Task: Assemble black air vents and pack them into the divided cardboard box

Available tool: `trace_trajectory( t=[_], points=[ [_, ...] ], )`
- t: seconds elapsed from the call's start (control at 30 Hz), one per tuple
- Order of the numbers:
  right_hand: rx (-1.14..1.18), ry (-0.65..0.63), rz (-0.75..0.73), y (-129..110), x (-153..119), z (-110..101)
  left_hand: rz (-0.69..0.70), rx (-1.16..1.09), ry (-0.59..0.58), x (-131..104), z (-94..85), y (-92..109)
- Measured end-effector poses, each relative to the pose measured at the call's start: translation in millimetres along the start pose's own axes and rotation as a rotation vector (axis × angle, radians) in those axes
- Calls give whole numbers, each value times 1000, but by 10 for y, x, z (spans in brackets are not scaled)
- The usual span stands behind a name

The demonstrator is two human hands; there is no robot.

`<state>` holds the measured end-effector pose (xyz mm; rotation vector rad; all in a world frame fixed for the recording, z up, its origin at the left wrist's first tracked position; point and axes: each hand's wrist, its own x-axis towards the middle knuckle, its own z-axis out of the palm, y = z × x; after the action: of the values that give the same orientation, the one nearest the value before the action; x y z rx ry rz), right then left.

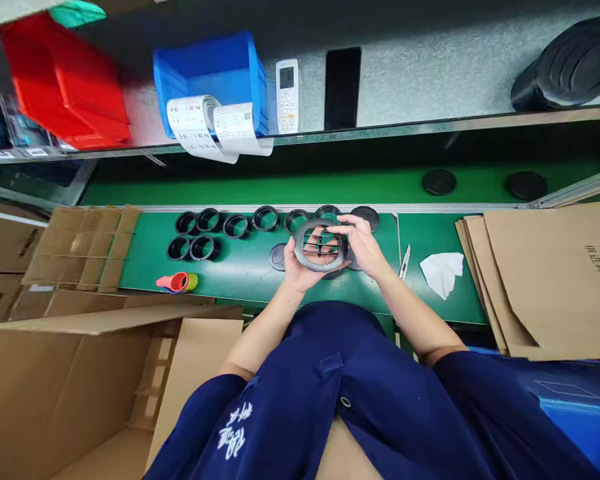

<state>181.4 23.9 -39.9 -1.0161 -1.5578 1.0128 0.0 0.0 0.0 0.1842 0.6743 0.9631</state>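
A dark grey round air vent [304, 257], ring-shaped with thin slats across its opening, is raised over the green bench. My left hand [300, 272] grips its left rim, fingers curled behind and partly visible through the slats. From the right, my right hand [366, 252] holds the upper right rim between fingers and thumb. Behind it stand several black rings [265, 219], in a row and a small cluster to the left. A flat dark disc [277, 257] lies left of my left hand, and another black disc [366, 217] is beyond my right hand.
Red and yellow rolls [179, 282] lie at left, a utility knife [405, 262] and white cloth [443, 273] at right. Cardboard sheets [555, 273] and an open carton [80, 387] flank the bench. The shelf holds a blue bin [210, 67], remote [287, 97] and phone [343, 88].
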Motion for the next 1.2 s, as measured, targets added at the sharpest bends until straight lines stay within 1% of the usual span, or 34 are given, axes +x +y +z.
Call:
trace_trajectory(
  t=[0.07,0.13,0.2,0.23,0.3,0.37,0.43,0.47,0.5,0.53,0.6,0.63,0.67,0.7,0.77,0.83,0.87,0.9,0.93,1.0,1.03,1.07,1.13,1.17,1.2],
  points=[
    [-92,-12,-32,47,-17,56,2,-22,46,40,-25,41],
    [-173,-81,-78,121,-62,143,-1,-41,114,74,-100,76],
    [-262,-225,-162,234,-145,261,5,-64,215,94,-246,92],
    [-283,-296,-181,303,-193,327,-12,-66,261,98,-341,91],
    [-274,-393,-131,455,-275,457,-91,-46,335,97,-547,71],
    [-213,-472,-24,605,-290,575,-168,-21,391,100,-732,46],
    [-147,-569,54,752,-195,681,-201,1,422,124,-862,46],
    [-141,-597,81,831,-100,729,-205,18,424,145,-904,63],
    [-166,-590,111,917,24,773,-201,41,425,170,-934,90],
    [-223,-547,149,1012,172,812,-193,70,436,196,-957,129],
    [-397,-412,238,1230,499,871,-169,124,487,235,-998,225],
    [-486,-358,277,1345,657,890,-160,138,517,241,-1023,276],
    [-562,-331,305,1456,798,904,-153,140,542,237,-1052,325],
    [-622,-336,318,1558,915,915,-149,131,559,220,-1088,371],
    [-703,-407,322,1715,1072,930,-140,104,596,155,-1173,445],
    [-753,-496,334,1798,1154,953,-125,82,669,67,-1266,496],
    [-766,-520,339,1815,1181,971,-118,71,708,24,-1310,512],
    [-770,-516,332,1819,1207,997,-112,63,741,-12,-1349,522],
    [-768,-479,310,1815,1231,1032,-109,55,766,-39,-1382,526],
    [-752,-359,234,1793,1265,1129,-122,47,795,-52,-1424,526],
    [-744,-317,198,1780,1268,1189,-144,46,805,-35,-1433,523],
    [-739,-305,184,1768,1261,1253,-167,49,819,-4,-1436,520],
    [-729,-368,219,1764,1237,1361,-199,61,837,92,-1430,518],
    [-718,-413,243,1781,1236,1383,-203,69,839,151,-1425,521],
    [-702,-442,255,1816,1255,1363,-197,80,836,212,-1423,526]
  ],
)
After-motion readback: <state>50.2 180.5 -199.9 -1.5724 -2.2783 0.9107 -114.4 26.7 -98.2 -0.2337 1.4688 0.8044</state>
